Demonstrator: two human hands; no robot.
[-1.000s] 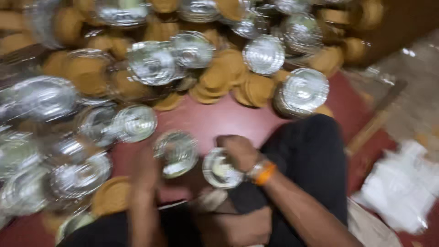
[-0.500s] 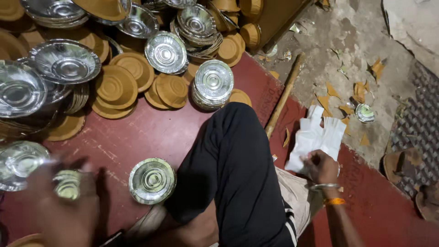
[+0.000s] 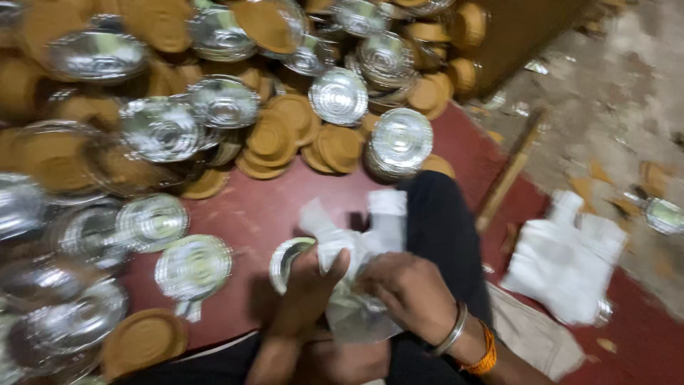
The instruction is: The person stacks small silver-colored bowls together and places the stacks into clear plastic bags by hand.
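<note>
While your left hand (image 3: 306,285) and right hand (image 3: 410,292) meet over your lap, both sets of fingers are closed on a thin white plastic bag (image 3: 356,249), bunched between them. It looks feather-light, limp and slippery, so pinch the film near its mouth rather than its loose handles. Just beyond your left fingers a silver paper bowl (image 3: 288,260) peeks out: stiff-rimmed but easily crushed, best taken by the edge.

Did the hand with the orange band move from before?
Yes. The right hand left the white bag pile on the floor and now grips a white plastic bag over the lap.
</note>
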